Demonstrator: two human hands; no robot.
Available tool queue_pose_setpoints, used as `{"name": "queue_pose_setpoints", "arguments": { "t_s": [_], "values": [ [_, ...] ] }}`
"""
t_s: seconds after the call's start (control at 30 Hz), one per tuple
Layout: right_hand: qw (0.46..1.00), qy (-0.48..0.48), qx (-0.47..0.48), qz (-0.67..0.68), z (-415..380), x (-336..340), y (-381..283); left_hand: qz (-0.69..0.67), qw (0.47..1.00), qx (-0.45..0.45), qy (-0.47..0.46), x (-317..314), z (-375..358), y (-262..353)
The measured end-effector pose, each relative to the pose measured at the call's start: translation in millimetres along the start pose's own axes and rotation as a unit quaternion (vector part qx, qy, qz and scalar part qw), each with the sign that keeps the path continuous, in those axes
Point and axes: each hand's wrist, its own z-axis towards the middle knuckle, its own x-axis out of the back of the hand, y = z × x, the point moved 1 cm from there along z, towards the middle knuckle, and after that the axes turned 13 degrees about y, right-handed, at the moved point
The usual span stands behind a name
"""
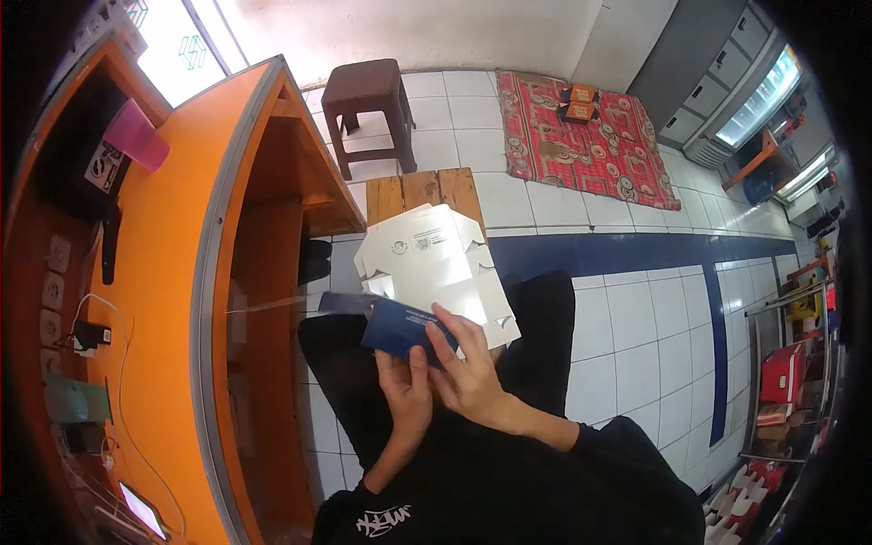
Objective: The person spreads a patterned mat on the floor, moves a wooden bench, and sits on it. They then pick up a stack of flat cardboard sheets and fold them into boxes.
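A small dark blue carton (392, 328) with pale print is between my two hands, above my lap. My left hand (406, 386) grips its lower edge from beneath, thumb on the front. My right hand (468, 368) holds the carton's right end, fingers bent over its face. At the left end a blue flap (341, 303) sticks out, and a clear, shiny strip (272, 304) reaches further left. Just beyond lies an unfolded white cardboard box (431, 263) with cut tabs, a round logo and a square code. Its near edge is partly covered by the carton and my right hand.
The white cardboard rests on a wooden bench (421, 186). An orange counter (173, 236) runs along my left, with a pink cup (136, 136). Ahead stand a brown stool (366, 95) and a red patterned mat (590, 150) bearing orange-and-black boxes (578, 111). Shelves (772, 418) line the right.
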Motion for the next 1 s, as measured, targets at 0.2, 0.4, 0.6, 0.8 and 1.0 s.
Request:
{"name": "queue_pose_setpoints", "arguments": {
  "t_s": [0.2,0.4,0.6,0.8,1.0],
  "values": [
    [0.940,-0.118,-0.196,0.255,9.2,25.3,22.5,0.110,0.978,0.071,-0.162,38.5,14.5,14.0],
    [0.933,-0.271,-0.210,0.110,28.3,37.5,38.3,0.133,0.877,0.266,-0.378,58.8,-11.5,-9.4],
    [0.925,-0.374,-0.041,0.047,35.7,37.9,36.0,0.120,0.836,0.371,-0.386,54.7,-11.6,-12.6],
    [0.893,-0.446,0.011,0.055,33.3,38.8,33.2,0.090,0.802,0.434,-0.400,57.2,-17.4,-20.3],
    [0.886,-0.464,-0.015,0.001,22.8,38.1,34.1,0.040,0.918,0.279,-0.281,55.8,-19.1,-23.0]
  ]
}}
